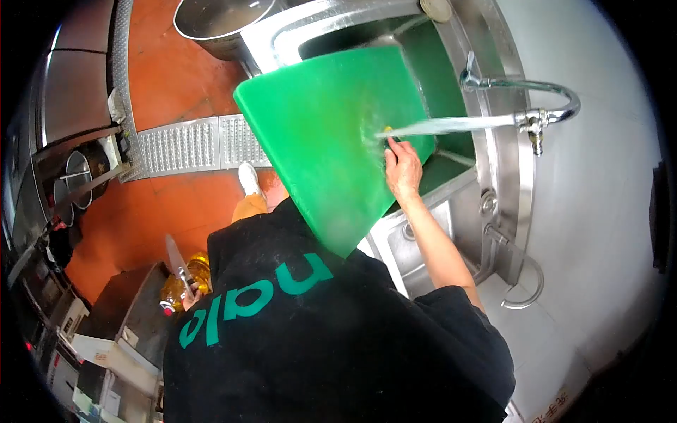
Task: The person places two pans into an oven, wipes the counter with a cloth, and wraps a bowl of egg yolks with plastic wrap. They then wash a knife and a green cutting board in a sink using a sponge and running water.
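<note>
A large green cutting board (317, 120) leans at a slant over the sink in front of me. My right hand (403, 168) reaches onto its wet face. The fingers are pinched together where the water lands, on something small with a yellow edge that I cannot make out. A stream of water (451, 125) runs from the curved tap (557, 95) onto the board by my fingertips. Low at my left side, my left hand (190, 299) is closed around the handle of a knife (176, 258), its blade pointing away from me. My shirt hides most of that hand.
A steel sink (437, 250) with a second tap (525, 289) is at the right. A big metal pot (222, 28) stands beyond the board. Near the knife is a bottle of yellow oil (199, 271). A metal drain grate (183, 146) crosses the orange tiled floor (166, 84).
</note>
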### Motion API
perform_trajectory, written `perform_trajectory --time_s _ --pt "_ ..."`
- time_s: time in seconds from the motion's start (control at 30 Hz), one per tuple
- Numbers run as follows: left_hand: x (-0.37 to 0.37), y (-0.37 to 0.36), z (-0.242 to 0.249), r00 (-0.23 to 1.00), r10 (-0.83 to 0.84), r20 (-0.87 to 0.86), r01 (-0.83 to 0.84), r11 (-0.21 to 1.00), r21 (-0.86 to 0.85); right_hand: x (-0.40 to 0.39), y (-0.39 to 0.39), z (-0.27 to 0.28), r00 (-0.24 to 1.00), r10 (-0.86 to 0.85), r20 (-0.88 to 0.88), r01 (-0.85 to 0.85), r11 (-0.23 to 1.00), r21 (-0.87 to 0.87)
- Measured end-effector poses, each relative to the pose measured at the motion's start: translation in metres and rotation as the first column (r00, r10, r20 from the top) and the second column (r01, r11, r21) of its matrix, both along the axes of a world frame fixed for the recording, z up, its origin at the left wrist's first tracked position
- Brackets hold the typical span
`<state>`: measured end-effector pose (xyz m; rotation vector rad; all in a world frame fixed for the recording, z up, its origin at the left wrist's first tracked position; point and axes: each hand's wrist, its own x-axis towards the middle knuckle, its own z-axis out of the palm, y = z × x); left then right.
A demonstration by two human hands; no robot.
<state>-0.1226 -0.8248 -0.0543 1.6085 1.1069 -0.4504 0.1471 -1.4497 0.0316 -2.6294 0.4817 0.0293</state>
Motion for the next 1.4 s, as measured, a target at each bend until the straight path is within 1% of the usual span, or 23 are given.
perform_trajectory --time_s 0.07,0.13,0.2,0.27,0.33,0.4,0.47,0.53,0.6,0.67,0.7,0.73,0.8,0.93,1.0,1.03,1.07,1.17,1.2,1.27,1.3,1.33,1.4 --pt "0.008 0.003 -0.002 1.000 -0.024 -0.006 0.024 1.000 -0.010 -0.007 -0.034 -0.015 0.974 -0.066 -0.217 -0.025 0.920 -0.390" --pt "0.017 0.009 -0.005 0.999 -0.053 -0.004 0.053 0.998 -0.021 -0.013 -0.078 -0.041 0.927 -0.243 -0.285 0.136 0.927 -0.349" --pt "0.028 0.016 -0.008 0.998 -0.070 0.011 0.070 0.997 -0.029 -0.024 -0.047 -0.020 0.977 -0.055 -0.204 0.001 0.966 -0.259" --pt "0.035 0.022 -0.014 0.996 -0.090 0.014 0.090 0.995 -0.044 -0.035 0.004 0.014 0.995 0.095 -0.024 -0.096 0.994 -0.051" --pt "0.051 0.029 -0.019 0.992 -0.122 0.021 0.123 0.991 -0.056 -0.040 0.009 0.015 0.996 0.062 0.059 -0.060 0.998 -0.034" --pt "0.065 0.036 -0.027 0.987 -0.153 0.041 0.156 0.985 -0.076 -0.036 -0.021 -0.014 0.997 -0.076 0.011 0.077 0.963 -0.260" --pt "0.079 0.049 -0.037 0.979 -0.192 0.071 0.198 0.975 -0.097 -0.033 -0.029 -0.016 0.983 -0.183 0.003 0.178 0.952 -0.247" --pt "0.093 0.064 -0.049 0.969 -0.225 0.101 0.236 0.964 -0.119 -0.054 -0.007 -0.009 0.979 -0.183 -0.086 0.153 0.950 -0.274" --pt "0.104 0.081 -0.062 0.960 -0.256 0.118 0.272 0.950 -0.152 -0.077 0.039 0.012 0.980 -0.190 0.050 0.195 0.971 -0.138" --pt "0.121 0.097 -0.073 0.946 -0.293 0.140 0.316 0.931 -0.185 -0.069 0.093 0.040 0.942 -0.310 0.130 0.310 0.950 0.019" --pt "0.131 0.107 -0.081 0.936 -0.317 0.154 0.345 0.916 -0.207 -0.056 0.114 0.046 0.914 -0.315 0.257 0.295 0.949 0.114" --pt "0.141 0.115 -0.088 0.926 -0.338 0.170 0.371 0.900 -0.229 -0.042 0.130 0.056 0.929 -0.298 0.219 0.256 0.946 0.200" --pt "0.157 0.135 -0.098 0.908 -0.369 0.199 0.413 0.871 -0.268 -0.034 0.138 0.063 0.929 -0.098 0.356 0.094 0.995 0.027" --pt "0.171 0.175 -0.114 0.882 -0.389 0.265 0.466 0.804 -0.369 -0.093 0.074 0.031 0.943 -0.312 0.114 0.330 0.922 -0.202" --pt "0.175 0.177 -0.116 0.882 -0.410 0.235 0.458 0.862 -0.218 -0.089 0.069 0.027 0.946 -0.320 0.054 0.322 0.909 -0.265" --pt "0.180 0.151 -0.093 0.921 -0.312 0.236 0.355 0.919 -0.170 -0.085 0.081 0.033 0.956 -0.277 0.098 0.292 0.936 -0.198" --pt "0.186 0.129 -0.080 0.918 -0.309 0.249 0.355 0.919 -0.171 -0.075 0.103 0.043 0.960 -0.234 0.151 0.254 0.958 -0.130" --pt "0.220 0.060 -0.019 0.948 -0.226 0.224 0.213 0.974 0.083 -0.047 0.155 0.085 0.953 -0.109 0.284 0.120 0.993 -0.021" --pt "0.241 0.017 0.032 0.932 -0.325 0.159 0.299 0.939 0.167 -0.044 0.156 0.087 0.948 -0.059 0.312 0.075 0.996 -0.038" --pt "0.266 0.008 0.044 0.860 -0.364 0.357 0.353 0.931 0.098 -0.050 0.117 0.065 0.963 -0.134 0.233 0.144 0.989 -0.026" --pt "0.275 0.001 0.050 0.822 -0.312 0.477 0.342 0.939 0.025 -0.058 0.093 0.054 0.980 -0.109 0.169 0.130 0.984 -0.123" --pt "0.284 -0.010 0.065 0.818 -0.320 0.477 0.349 0.937 0.030 -0.069 0.083 0.046 0.974 -0.115 0.196 0.150 0.973 -0.175" --pt "0.291 -0.037 0.100 0.792 -0.293 0.535 0.337 0.941 0.016 -0.068 0.101 0.040 0.981 -0.109 0.159 0.114 0.993 -0.027"
